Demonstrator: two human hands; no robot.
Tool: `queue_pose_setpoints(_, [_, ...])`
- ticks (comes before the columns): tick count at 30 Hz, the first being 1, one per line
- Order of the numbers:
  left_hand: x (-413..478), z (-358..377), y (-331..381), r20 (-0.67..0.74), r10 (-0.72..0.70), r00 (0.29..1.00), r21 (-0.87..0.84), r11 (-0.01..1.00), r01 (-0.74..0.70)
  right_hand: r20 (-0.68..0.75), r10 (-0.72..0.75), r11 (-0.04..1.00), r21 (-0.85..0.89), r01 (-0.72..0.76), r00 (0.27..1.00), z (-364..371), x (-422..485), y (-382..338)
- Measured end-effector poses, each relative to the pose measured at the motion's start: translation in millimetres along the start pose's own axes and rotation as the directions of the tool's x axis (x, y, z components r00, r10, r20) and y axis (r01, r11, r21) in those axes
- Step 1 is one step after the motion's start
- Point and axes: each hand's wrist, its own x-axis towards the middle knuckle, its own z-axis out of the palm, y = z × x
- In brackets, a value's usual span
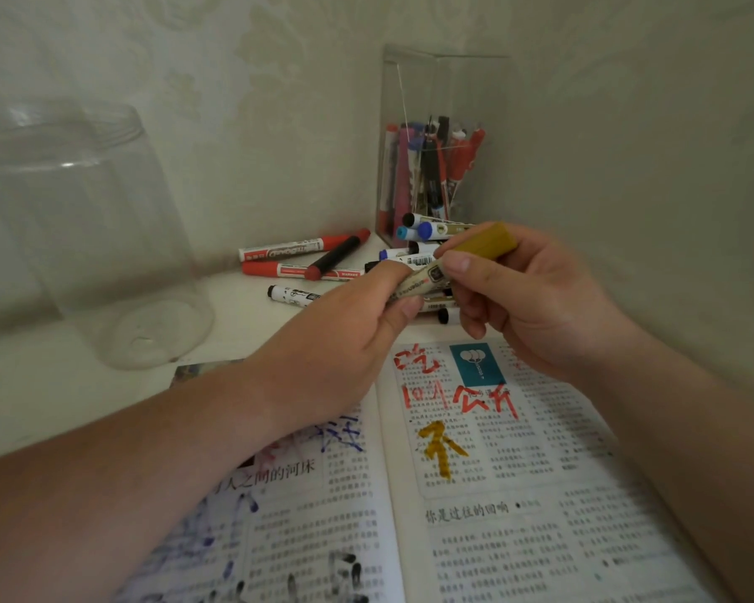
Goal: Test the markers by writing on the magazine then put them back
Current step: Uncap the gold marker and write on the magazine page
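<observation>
Gold marker: our left grip pinches its barrel, right grip its cap, over one magazine; two red markers at eleven o'clock.

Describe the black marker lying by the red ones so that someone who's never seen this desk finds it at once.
Find the tall clear box of pens in the corner. Left of its base lie two red markers with white barrels. The black marker lies slanted over them, the only one there with a black barrel and a red end.
</observation>
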Motion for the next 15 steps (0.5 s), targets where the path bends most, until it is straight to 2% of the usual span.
queue_pose_setpoints(6, [-0.5, -0.8, 1.3, -0.020, 0.022, 1.000, -0.007, 1.000, -0.022, 0.044, -0.009, 0.999, -0.035, 0.011, 0.999, 1.0, -1.8, -3.1])
queue_pose_setpoints(15, [0.9, -1.2, 1.6, -0.012, 0.030, 0.999, -0.043, 0.999, -0.030, 0.032, 0.012, 0.999, -0.033, -0.010, 0.999, -0.1, -1.7, -2.4])
